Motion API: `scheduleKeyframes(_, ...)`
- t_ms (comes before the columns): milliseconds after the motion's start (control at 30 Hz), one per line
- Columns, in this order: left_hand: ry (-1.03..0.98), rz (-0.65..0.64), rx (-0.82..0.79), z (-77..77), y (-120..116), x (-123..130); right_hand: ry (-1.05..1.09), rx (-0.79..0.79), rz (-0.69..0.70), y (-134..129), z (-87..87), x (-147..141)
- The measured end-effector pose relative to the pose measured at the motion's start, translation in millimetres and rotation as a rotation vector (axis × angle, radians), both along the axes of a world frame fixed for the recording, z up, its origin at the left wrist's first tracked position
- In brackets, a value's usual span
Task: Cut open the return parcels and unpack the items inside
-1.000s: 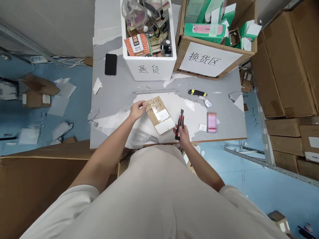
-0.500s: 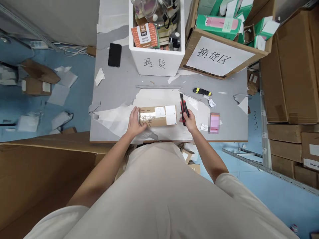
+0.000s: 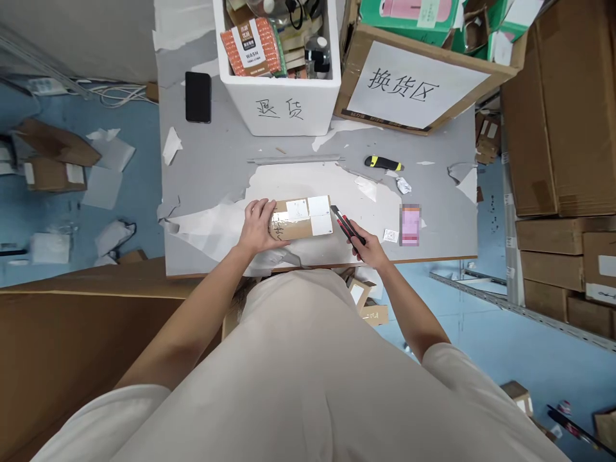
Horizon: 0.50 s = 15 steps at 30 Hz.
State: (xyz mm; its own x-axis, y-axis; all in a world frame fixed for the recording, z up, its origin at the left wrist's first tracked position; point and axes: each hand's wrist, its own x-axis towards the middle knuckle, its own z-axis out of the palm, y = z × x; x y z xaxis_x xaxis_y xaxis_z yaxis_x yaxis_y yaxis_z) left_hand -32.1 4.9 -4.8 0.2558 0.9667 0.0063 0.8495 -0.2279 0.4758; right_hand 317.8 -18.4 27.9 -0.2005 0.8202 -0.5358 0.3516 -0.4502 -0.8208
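A small brown cardboard box [image 3: 292, 229] with white labels lies on white paper near the table's front edge. My left hand [image 3: 258, 227] grips its left end, fingers on the far side and thumb along the near side. In my right hand [image 3: 368, 247] is a red and black box cutter [image 3: 347, 226]; its tip points up and left, close to the box's right end but apart from it. A pink blurred item [image 3: 410, 225] and a small white printed square [image 3: 391, 235] lie to the right of that hand.
On the grey table [image 3: 212, 167], a white foam box [image 3: 283, 106] of packages and a carton [image 3: 409, 83] of green boxes stand at the back. A black phone [image 3: 198, 97] lies left, a yellow and black cutter [image 3: 384, 163] right. A large open carton [image 3: 96, 333] is beside my left arm.
The cutter in my right hand has turned from nearly upright to slanting up-left, its tip now nearer the box. My left hand has shifted on the box's left end. The whole view has shifted.
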Motion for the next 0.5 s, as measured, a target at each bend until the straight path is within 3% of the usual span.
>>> scheduleKeyframes(267,-0.023,0.033,0.019,-1.9,-0.1,1.4,0.039,-0.123,0.314,5.9,5.4,18.9)
scheduleKeyframes(500,-0.01,0.021,0.001,-3.8,-1.8,-0.8,0.077,-0.198,0.246,-13.8,12.9,40.6)
